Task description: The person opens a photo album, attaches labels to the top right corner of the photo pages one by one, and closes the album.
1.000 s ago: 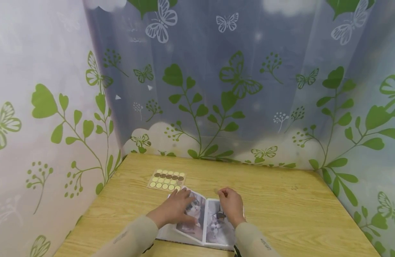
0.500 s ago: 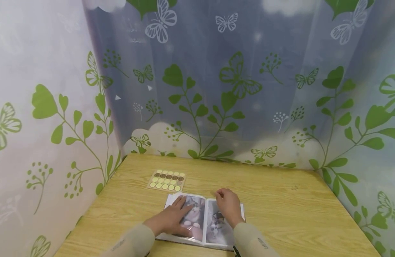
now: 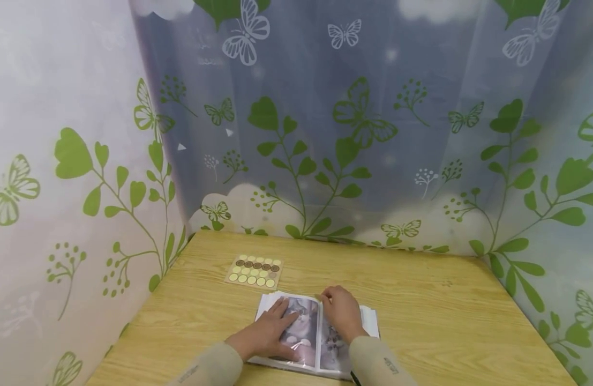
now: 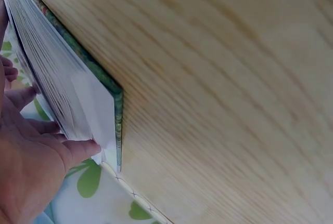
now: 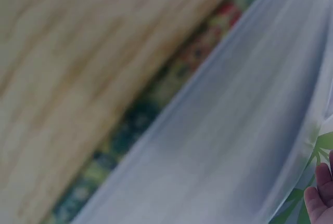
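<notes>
1. Photo album (image 3: pixel 318 339) lies open on the wood-grain desk (image 3: pixel 431 305), lower centre of the head view. White-bordered pages; cat photo (image 3: pixel 303 327) on the left page, greyish photo (image 3: pixel 332 354) on the right, partly hidden.
2. Left hand (image 3: pixel 269 333) rests on the left page, lower centre of the frame. Fingers spread, tips toward the top of the page; thumb apart, across the lower part of the photo.
3. Right hand (image 3: pixel 344 313) sits over the upper part of the right page, beside the spine. Thumb and forefinger pinch a small yellowish piece (image 3: pixel 317 296), its shape mostly covered.
4. Sheet of round stickers (image 3: pixel 254 272) flat on the desk, left of centre, just beyond the album and apart from it. Rows mostly yellow, one row brown.
5. Left wrist view: thick block of pages, green patterned cover (image 4: pixel 118 125) on the desk side; left-hand fingers at the page edges.
6. Right wrist view: blurred close-up of pages and colourful cover edge; a few fingertips at lower right.
7. Pale sleeves on both arms. Butterfly-and-leaf backdrop (image 3: pixel 320 128) fills the upper frame.
</notes>
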A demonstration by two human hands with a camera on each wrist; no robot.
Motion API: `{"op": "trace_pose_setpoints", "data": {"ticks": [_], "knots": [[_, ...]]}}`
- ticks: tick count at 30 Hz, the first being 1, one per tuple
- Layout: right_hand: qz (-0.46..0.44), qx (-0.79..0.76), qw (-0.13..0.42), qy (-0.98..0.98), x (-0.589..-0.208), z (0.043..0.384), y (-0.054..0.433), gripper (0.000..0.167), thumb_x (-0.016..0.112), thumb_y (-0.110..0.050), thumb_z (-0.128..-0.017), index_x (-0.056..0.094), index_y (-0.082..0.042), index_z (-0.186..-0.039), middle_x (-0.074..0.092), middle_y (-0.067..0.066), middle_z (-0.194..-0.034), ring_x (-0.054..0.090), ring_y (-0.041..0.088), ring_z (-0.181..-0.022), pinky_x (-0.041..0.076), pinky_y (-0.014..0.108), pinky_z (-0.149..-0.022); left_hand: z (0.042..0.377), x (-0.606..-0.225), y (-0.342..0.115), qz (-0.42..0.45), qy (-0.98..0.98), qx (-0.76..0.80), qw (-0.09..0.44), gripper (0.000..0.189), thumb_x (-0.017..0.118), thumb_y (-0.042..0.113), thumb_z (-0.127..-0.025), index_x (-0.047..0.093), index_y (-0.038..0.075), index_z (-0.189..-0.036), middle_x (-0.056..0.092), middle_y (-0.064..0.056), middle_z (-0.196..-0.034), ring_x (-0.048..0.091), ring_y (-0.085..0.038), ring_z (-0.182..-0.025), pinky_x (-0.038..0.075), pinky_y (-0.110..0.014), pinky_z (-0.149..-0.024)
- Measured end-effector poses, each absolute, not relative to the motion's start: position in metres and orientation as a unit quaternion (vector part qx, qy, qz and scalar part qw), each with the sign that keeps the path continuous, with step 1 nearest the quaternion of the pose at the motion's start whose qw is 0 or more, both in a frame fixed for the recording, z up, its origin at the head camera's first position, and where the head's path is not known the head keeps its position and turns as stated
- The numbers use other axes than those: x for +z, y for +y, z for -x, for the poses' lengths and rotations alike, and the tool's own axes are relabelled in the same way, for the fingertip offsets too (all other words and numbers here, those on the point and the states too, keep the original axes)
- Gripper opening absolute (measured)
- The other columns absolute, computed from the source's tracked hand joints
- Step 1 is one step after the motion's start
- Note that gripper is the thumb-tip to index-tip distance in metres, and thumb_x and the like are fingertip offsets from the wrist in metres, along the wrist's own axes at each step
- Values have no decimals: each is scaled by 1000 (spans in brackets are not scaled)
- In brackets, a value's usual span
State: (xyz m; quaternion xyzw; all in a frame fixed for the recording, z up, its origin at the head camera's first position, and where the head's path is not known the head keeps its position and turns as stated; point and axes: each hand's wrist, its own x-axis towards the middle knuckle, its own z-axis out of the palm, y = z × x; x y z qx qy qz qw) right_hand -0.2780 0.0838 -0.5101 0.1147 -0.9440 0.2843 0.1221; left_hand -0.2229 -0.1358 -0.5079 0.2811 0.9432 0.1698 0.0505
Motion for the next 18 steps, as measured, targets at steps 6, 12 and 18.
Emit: {"op": "trace_pose_setpoints", "data": {"ticks": [6, 12, 18], "knots": [[-142, 256, 148, -945, -514, 278, 81, 13, 68, -21, -94, 72, -11, -87, 65, 0, -81, 60, 18, -72, 51, 38, -64, 225, -511, -137, -280, 944, 167, 46, 99, 79, 61, -73, 45, 6, -148, 26, -29, -156, 22, -43, -145, 30, -60, -111], [-143, 240, 165, -946, -519, 281, 78, 13, 69, -21, -92, 71, -12, -82, 62, -1, -77, 59, 18, -71, 50, 37, -62, 225, -512, -136, -278, 945, 164, 47, 98, 79, 61, -73, 46, 7, -148, 27, -28, -156, 23, -42, -145, 30, -60, -111], [-182, 205, 179, -945, -523, 278, 73, 11, 72, -18, -90, 71, -12, -81, 63, 0, -78, 62, 20, -74, 53, 38, -65, 225, -512, -137, -272, 947, 161, 57, 98, 77, 63, -74, 45, 9, -149, 25, -25, -158, 21, -41, -146, 29, -59, -112]]}}
